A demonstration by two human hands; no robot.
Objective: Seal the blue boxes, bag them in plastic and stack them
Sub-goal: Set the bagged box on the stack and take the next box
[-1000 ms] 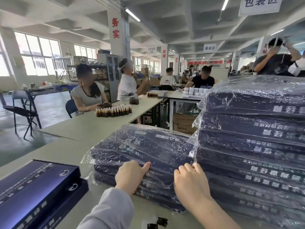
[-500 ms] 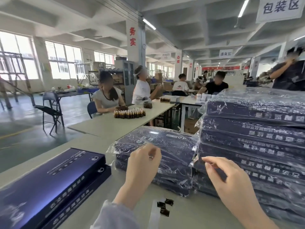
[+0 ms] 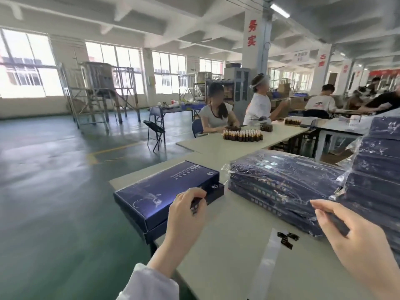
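Blue boxes (image 3: 161, 204) without plastic were seen as a pile of two at the left corner of the table (image 3: 227, 245), the lower one jutting out to the right beneath the top box (image 3: 171, 182). The near right edge of the top box was gripped by the left hand (image 3: 186, 215), whose fingers were curled over it. The right hand (image 3: 357, 239) was held released, fingers nearly straight, in front of a low bagged stack (image 3: 281, 180) of the same boxes laid at the middle of the table. Just beside that, at the right edge, a taller bagged stack (image 3: 381, 161) was piled. Small dark stickers (image 3: 286, 238) and a clear strip (image 3: 268, 256) were found on the table near the hands. Brown bottles (image 3: 242, 135) were grouped on the next table (image 3: 216, 146), where people (image 3: 216, 113) were seated.
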